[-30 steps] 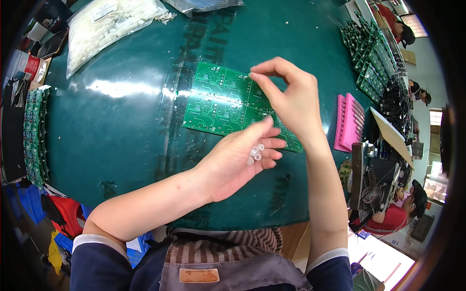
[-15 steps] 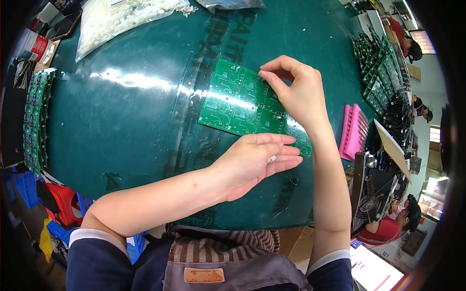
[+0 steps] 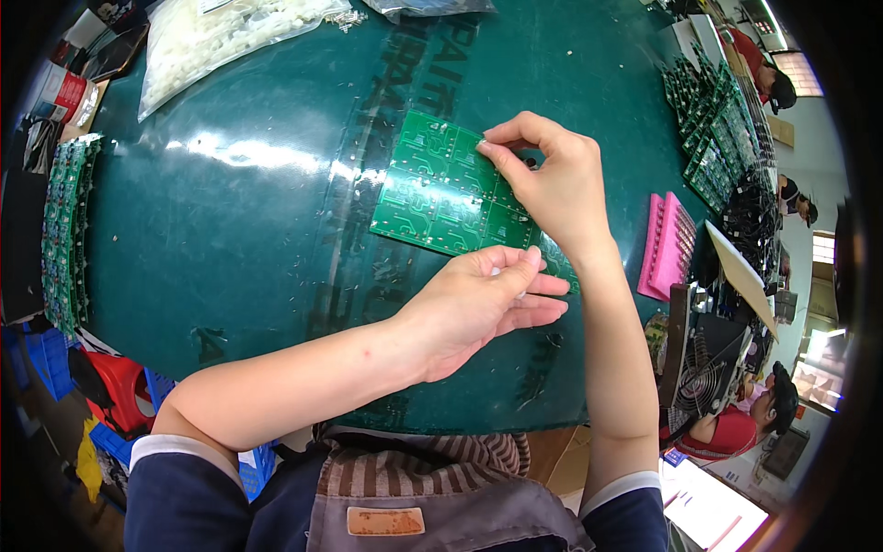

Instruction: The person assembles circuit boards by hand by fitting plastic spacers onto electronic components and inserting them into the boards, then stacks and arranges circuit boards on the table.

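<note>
A green printed circuit board panel (image 3: 441, 189) lies on the green table mat, its lower right part behind my hands. My right hand (image 3: 556, 179) is over the board's right side, thumb and forefinger pinched together at its upper edge. What sits between those fingertips is too small to make out. My left hand (image 3: 483, 299) is turned partly palm up at the board's lower edge. Small white parts (image 3: 521, 295) show between its fingers, and its thumb is bent in toward the fingertips.
A clear bag of off-white small parts (image 3: 230, 46) lies at the far left, with loose metal pins (image 3: 346, 19) beside it. Stacked circuit boards stand left (image 3: 66, 230) and right (image 3: 713, 129). Pink foam (image 3: 667, 244) and a black fan (image 3: 704, 373) are at the right. Other people sit beyond.
My left thumb has bent inward over the fingers. My right fingertips have shifted slightly left along the board's upper edge. The whole view has moved a little.
</note>
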`<state>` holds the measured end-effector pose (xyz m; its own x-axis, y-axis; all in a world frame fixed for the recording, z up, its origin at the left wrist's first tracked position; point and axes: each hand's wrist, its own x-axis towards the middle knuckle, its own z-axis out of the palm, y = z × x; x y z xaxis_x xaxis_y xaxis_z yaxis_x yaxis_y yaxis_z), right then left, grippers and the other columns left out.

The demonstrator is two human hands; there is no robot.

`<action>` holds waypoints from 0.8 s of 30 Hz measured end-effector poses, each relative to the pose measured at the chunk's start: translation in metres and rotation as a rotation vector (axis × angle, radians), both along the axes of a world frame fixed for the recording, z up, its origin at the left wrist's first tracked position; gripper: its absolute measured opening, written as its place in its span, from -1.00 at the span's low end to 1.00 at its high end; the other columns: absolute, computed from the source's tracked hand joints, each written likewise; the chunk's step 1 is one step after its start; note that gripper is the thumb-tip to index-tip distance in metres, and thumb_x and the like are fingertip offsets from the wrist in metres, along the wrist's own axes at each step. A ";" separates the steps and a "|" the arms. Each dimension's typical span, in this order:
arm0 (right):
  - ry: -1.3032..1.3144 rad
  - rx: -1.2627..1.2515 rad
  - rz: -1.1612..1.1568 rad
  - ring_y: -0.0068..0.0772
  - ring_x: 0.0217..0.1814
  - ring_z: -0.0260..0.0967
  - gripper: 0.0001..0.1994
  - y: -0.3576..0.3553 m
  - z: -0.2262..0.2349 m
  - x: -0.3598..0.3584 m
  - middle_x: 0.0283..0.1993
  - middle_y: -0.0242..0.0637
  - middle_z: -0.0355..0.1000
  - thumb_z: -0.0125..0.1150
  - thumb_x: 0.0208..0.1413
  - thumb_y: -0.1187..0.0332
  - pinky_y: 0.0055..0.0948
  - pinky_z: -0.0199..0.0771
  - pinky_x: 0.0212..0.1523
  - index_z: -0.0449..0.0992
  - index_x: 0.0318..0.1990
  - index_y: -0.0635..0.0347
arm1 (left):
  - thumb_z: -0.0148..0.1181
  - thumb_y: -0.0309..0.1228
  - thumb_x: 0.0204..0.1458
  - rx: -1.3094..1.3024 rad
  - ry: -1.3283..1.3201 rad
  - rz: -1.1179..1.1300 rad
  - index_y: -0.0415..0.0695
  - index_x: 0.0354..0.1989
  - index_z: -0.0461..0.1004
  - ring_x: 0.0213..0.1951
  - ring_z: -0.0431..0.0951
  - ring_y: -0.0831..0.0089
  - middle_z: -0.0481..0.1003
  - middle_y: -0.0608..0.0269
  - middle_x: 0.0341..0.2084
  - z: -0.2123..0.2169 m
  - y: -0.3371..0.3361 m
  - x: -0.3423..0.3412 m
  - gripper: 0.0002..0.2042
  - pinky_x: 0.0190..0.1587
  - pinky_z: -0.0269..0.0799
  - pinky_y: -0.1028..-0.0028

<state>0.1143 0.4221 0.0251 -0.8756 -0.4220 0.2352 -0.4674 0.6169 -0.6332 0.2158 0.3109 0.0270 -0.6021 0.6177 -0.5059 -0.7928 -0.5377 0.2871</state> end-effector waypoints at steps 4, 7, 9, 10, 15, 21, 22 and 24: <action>0.008 -0.071 0.056 -0.26 -0.39 0.46 -0.87 0.007 0.002 0.001 -0.43 -0.18 0.47 0.28 -0.17 0.51 -0.43 0.45 -0.39 0.50 -0.40 0.27 | -0.01 -0.20 0.15 -0.065 0.025 -0.027 -0.25 -0.10 0.31 -0.21 0.48 0.43 0.46 0.12 -0.25 0.003 -0.001 0.001 -0.67 -0.15 0.41 0.51; 0.050 -0.054 -0.006 -0.26 -0.36 0.47 -0.84 0.033 0.009 -0.004 -0.41 -0.17 0.48 0.30 -0.17 0.48 -0.45 0.45 -0.35 0.52 -0.37 0.26 | 0.03 -0.22 0.13 -0.146 0.047 -0.072 -0.21 -0.12 0.36 -0.32 0.44 0.60 0.45 0.29 -0.34 0.002 -0.006 -0.001 -0.70 -0.23 0.37 0.63; 0.131 -0.003 -0.129 -0.31 -0.34 0.48 -0.84 0.071 0.021 -0.010 -0.38 -0.20 0.50 0.30 -0.16 0.45 -0.47 0.45 -0.30 0.53 -0.36 0.24 | 0.05 -0.25 0.13 -0.121 0.057 -0.086 -0.21 -0.11 0.37 -0.33 0.43 0.62 0.45 0.30 -0.34 -0.001 -0.009 0.001 -0.71 -0.24 0.37 0.64; 0.163 0.105 -0.229 -0.36 -0.34 0.48 -0.85 0.098 0.028 -0.015 -0.36 -0.21 0.51 0.29 -0.13 0.44 -0.50 0.44 -0.27 0.55 -0.35 0.23 | 0.06 -0.27 0.12 -0.111 0.053 -0.074 -0.21 -0.10 0.37 -0.33 0.43 0.64 0.44 0.30 -0.34 -0.002 -0.008 0.002 -0.72 -0.25 0.37 0.66; 0.097 0.533 -0.632 -0.36 -0.45 0.45 -0.76 0.225 0.040 -0.019 -0.46 -0.17 0.49 0.31 -0.16 0.28 -0.47 0.43 -0.35 0.57 -0.36 0.24 | 0.07 -0.31 0.11 -0.123 0.032 -0.081 -0.22 -0.09 0.37 -0.30 0.46 0.63 0.46 0.27 -0.30 0.009 0.005 0.005 -0.72 -0.25 0.44 0.67; -0.008 0.469 -0.703 -0.44 -0.50 0.46 -0.80 0.232 0.028 -0.023 -0.54 -0.21 0.49 0.29 -0.17 0.31 -0.49 0.44 -0.36 0.59 -0.42 0.25 | 0.07 -0.32 0.11 -0.144 0.002 -0.063 -0.21 -0.09 0.37 -0.28 0.48 0.62 0.46 0.24 -0.25 0.004 0.004 0.005 -0.73 -0.23 0.47 0.67; -0.026 0.435 -0.728 -0.44 -0.50 0.46 -0.81 0.235 0.026 -0.025 -0.54 -0.22 0.50 0.29 -0.17 0.32 -0.50 0.44 -0.37 0.59 -0.42 0.25 | 0.07 -0.32 0.11 -0.151 -0.006 -0.066 -0.20 -0.10 0.37 -0.29 0.47 0.63 0.46 0.26 -0.26 0.004 0.004 0.003 -0.74 -0.23 0.46 0.67; -0.115 0.335 -0.753 -0.46 -0.50 0.46 -0.83 0.247 0.023 -0.029 -0.54 -0.24 0.50 0.28 -0.15 0.34 -0.53 0.42 -0.39 0.59 -0.43 0.26 | 0.07 -0.33 0.11 -0.140 0.000 -0.071 -0.20 -0.10 0.37 -0.30 0.46 0.63 0.45 0.29 -0.28 -0.001 0.004 0.004 -0.74 -0.23 0.44 0.67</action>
<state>0.0854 0.6691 0.0483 -0.9626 0.2547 0.0928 0.2023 0.9029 -0.3792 0.2200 0.3149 0.0265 -0.5600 0.5817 -0.5900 -0.8270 -0.4352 0.3559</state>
